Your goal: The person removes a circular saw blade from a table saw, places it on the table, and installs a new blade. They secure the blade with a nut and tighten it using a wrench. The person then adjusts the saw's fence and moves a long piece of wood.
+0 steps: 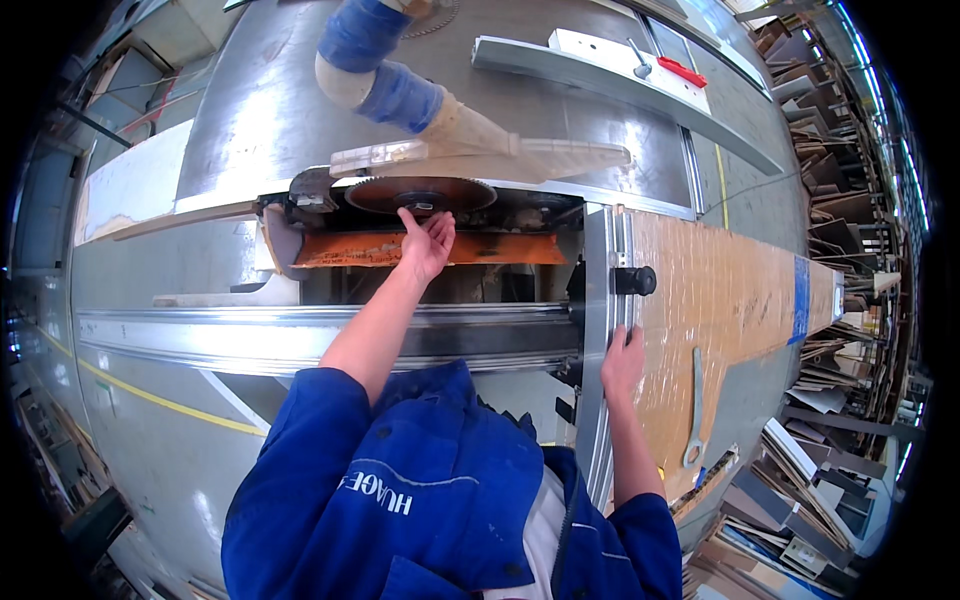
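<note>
A round toothed saw blade (420, 193) stands in the opened slot of a panel saw. My left hand (430, 246) reaches in from below, palm up, with thumb and curled fingers around the arbor nut (424, 207) at the blade's hub. Part of the nut is hidden by the fingers. Beneath the blade lies an orange cover strip (480, 248), behind my wrist. On the right, my right hand (622, 368) is closed over the aluminium rail (597, 300) of the crosscut table, below a black knob (635, 281).
Above the blade hangs a clear guard (575, 155) on a blue-taped hose (400, 97). A grey fence (620, 92) crosses the steel tabletop (260, 110). One wrench (694, 410) lies on the cardboard-covered table (700, 280). The sliding carriage (220, 335) runs before me; stacked boards (835, 200) fill the far right.
</note>
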`<action>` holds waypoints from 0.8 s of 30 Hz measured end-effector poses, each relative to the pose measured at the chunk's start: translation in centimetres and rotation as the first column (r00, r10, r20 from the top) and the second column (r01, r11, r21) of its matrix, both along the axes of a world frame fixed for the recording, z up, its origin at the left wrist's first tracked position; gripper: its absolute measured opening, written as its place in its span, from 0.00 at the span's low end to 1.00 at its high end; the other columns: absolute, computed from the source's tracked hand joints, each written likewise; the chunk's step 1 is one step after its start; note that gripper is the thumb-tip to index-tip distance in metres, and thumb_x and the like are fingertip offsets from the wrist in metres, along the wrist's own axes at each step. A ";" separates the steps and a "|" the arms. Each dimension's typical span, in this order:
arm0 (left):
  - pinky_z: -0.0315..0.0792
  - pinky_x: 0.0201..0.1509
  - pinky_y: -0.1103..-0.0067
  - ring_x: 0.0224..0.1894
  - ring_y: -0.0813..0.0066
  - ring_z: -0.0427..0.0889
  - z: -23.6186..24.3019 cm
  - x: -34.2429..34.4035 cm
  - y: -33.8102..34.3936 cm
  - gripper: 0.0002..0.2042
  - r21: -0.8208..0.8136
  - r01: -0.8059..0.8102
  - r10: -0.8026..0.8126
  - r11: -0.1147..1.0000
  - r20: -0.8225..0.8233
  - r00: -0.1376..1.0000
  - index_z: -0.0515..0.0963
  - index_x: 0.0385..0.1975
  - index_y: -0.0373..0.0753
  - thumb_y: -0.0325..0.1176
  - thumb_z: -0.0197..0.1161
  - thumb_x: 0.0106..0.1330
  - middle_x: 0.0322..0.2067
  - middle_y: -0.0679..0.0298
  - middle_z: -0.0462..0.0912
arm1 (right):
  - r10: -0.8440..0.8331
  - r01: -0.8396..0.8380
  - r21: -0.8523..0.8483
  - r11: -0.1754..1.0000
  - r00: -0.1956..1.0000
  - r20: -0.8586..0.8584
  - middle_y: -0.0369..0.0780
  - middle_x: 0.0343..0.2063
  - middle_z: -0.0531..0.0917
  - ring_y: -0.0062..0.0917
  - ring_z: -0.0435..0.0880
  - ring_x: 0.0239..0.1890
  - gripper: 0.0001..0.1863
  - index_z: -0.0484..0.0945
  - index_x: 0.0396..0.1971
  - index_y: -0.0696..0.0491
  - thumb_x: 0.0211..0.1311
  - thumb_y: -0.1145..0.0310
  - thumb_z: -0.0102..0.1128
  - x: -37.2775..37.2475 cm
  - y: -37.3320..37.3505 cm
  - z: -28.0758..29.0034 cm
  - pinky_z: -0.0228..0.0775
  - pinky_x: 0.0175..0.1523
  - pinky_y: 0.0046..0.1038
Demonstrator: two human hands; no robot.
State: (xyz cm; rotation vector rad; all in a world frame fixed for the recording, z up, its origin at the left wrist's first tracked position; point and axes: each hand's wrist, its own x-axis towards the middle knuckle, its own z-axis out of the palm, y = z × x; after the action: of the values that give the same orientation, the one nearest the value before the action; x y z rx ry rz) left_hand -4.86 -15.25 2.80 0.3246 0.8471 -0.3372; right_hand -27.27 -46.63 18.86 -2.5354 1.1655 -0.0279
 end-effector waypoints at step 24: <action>0.83 0.38 0.82 0.38 0.73 0.85 -0.2 0.4 -0.2 0.35 0.149 0.005 -0.010 0.989 0.029 1.000 0.78 0.45 0.33 0.67 0.50 0.72 0.39 0.62 0.85 | -0.010 0.010 0.009 1.000 1.000 -0.008 0.61 0.53 0.82 0.57 0.80 0.56 0.31 0.72 0.64 0.60 0.76 0.49 0.47 -0.1 -0.1 0.1 0.69 0.61 0.49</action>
State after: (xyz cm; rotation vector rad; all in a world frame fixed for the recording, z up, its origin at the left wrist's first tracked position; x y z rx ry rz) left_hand -4.50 -15.42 2.58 0.4713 0.8436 -0.2760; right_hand -27.40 -46.71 18.94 -2.5235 1.1787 -0.0153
